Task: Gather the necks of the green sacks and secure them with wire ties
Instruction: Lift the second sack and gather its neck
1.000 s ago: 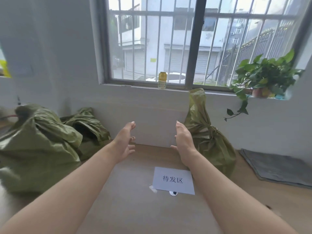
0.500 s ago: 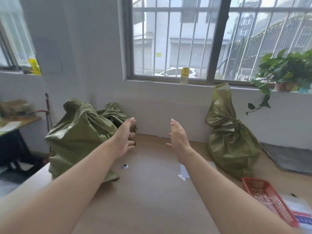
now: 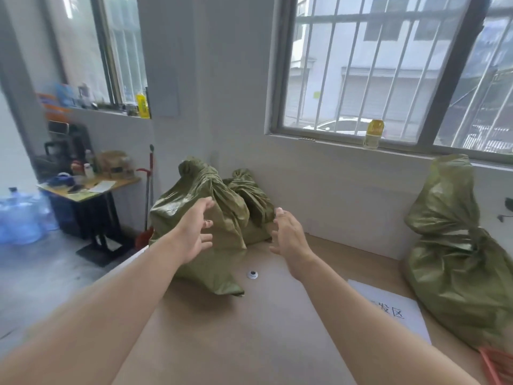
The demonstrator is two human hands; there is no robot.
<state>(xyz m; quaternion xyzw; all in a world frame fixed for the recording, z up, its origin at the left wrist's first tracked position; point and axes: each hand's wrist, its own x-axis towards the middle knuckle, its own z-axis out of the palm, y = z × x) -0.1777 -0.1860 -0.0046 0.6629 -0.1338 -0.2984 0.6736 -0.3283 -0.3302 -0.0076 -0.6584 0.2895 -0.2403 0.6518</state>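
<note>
Reaching for the front sack point(image 3: 169, 209) with both hands looks to be the step in hand. The left hand point(image 3: 194, 234) is spread and relaxed, holding nothing, in front of the sack's near flank; I cannot tell whether it touches the cloth. The right hand point(image 3: 288, 237) is likewise loose and empty, just right of that sack and in front of the second sack point(image 3: 247, 190), which leans against it from behind. Both sacks sit at the far left corner of the table point(image 3: 249, 329), and the front one's neck is twisted upward. No wire tie can be made out on it.

A sound grip would likely take the neck high with one hand, below the twisted top, while the other bunches the loose folds inward, so that a tie has a narrow waist to bite on. The woven cloth looks slick, so a full wrap of the fingers should serve better than a pinch.

Beyond the table at far left stand water jugs point(image 3: 19, 215), a cluttered side desk point(image 3: 91, 187) and a red-handled broom point(image 3: 150, 190). The sack lies close to the table's left edge, so tugging it that way risks tipping it off. A small round fitting point(image 3: 252, 274) sits in the tabletop, and a printed sheet point(image 3: 388, 309) lies further right. A yellow bottle point(image 3: 374, 133) stands on the sill. The third sack point(image 3: 449, 240), cinched at its middle, stands well apart at right, with a red basket point(image 3: 497, 365) corner near it. No ties are in view.
</note>
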